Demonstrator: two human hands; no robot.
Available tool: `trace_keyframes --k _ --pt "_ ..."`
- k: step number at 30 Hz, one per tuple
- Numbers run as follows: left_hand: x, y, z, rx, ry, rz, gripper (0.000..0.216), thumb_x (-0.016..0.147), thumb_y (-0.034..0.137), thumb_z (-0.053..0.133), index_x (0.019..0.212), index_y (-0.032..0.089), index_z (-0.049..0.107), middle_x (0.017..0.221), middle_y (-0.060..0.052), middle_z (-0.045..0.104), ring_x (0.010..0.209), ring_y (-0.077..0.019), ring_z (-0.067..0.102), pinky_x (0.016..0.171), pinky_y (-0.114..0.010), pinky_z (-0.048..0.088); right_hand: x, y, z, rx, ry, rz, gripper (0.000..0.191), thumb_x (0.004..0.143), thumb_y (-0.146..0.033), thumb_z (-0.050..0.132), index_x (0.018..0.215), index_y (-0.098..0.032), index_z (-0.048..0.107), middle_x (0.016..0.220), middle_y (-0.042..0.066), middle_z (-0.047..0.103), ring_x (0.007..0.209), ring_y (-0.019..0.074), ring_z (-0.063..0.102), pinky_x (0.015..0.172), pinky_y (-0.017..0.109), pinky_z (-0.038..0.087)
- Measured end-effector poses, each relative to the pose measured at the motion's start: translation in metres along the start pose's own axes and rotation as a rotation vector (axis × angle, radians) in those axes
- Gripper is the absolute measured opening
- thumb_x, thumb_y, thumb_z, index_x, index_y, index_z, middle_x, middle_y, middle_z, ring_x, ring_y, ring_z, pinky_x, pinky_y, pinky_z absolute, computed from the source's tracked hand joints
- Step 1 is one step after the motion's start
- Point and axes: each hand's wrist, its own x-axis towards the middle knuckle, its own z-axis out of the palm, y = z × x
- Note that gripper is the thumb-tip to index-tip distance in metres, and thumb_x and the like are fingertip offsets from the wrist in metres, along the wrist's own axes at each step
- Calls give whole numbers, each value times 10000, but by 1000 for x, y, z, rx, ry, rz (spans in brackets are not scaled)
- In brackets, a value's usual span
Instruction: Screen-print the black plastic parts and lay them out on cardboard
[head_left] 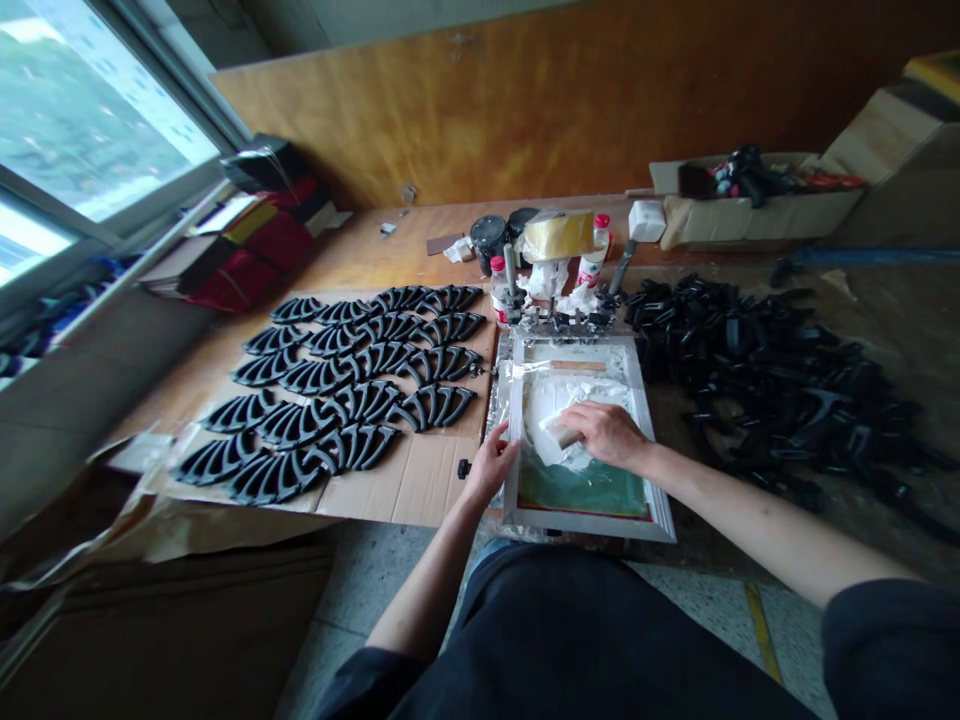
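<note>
A silver-framed printing screen [651,470] lies flat in front of me, its green mesh smeared with white ink. My right hand [606,432] is closed round a pale squeegee [556,432] that rests on the white ink in the middle of the screen. My left hand [489,468] grips the left rail of the frame, fingers curled over its edge. Behind the screen stands a metal clamp hinge [559,320].
Several black fan-shaped plastic parts [352,385] lie in rows on cardboard [420,480] at the left. A loose heap of black parts [765,370] fills the right. Bottles [499,285], black jars [489,238], a tape roll [559,235] and rags stand behind. A cardboard box [757,215] sits back right.
</note>
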Motion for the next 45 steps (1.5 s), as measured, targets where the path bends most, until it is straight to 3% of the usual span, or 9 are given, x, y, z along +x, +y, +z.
trace_keyframes --k 10,17,23,28,31,34,37,41,45 --pt "-15 32 -8 -95 1 -5 696 831 479 616 1439 208 413 657 48 521 530 -81 434 485 -197 315 39 7 -24 29 112 223 470 837 -265 671 1297 -312 580 1145 6 699 940 198 667 788 292 505" --pt "-32 123 -24 -415 74 173 634 889 690 347 1191 205 622 794 -46 653 639 -148 587 529 -246 450 25 96 -89 -5 445 645 387 940 -386 453 1187 -150 635 877 86 710 757 194 642 721 308 480" --pt "-8 192 -21 -587 83 416 549 908 628 396 1187 194 585 1023 -83 666 861 -158 652 635 -247 526 -27 79 -15 41 188 631 382 912 -500 495 770 -184 657 763 46 668 748 190 611 724 307 471" --pt "-22 145 19 -609 21 73 588 859 657 476 1175 167 546 1032 -117 682 790 -172 667 584 -253 527 -11 5 44 -120 -48 514 163 888 -302 597 817 -156 612 911 121 666 924 240 588 815 333 445" --pt "-44 95 55 -604 -251 -312 573 819 666 535 1080 158 576 1026 -133 687 808 -209 679 596 -297 546 -2 -30 43 -60 -31 535 128 933 -269 529 884 -168 589 859 105 658 871 225 587 765 315 449" --pt "-54 66 63 -677 -172 -393 501 812 641 555 968 166 570 879 -88 683 784 -195 679 620 -289 540 -8 -41 31 106 29 280 173 962 -280 484 872 -200 607 921 70 658 933 200 578 822 310 456" --pt "-48 51 23 -458 31 -282 460 795 620 571 912 176 542 780 -48 668 619 -148 635 523 -241 477 -40 -1 15 98 95 325 259 974 -295 448 855 -218 666 953 56 658 944 184 588 873 320 456" --pt "-36 17 -60 168 310 -206 398 874 595 427 872 204 503 677 -18 630 549 -159 591 546 -267 457 -109 94 2 -242 -78 935 364 941 -426 462 778 -206 702 868 123 658 859 256 618 781 394 470" --pt "-43 -22 -92 720 219 -270 303 911 450 387 864 203 556 727 -61 607 689 -236 646 669 -344 463 -149 135 13 -272 -218 1112 272 845 -450 597 819 -194 685 937 161 663 869 297 624 705 389 461"
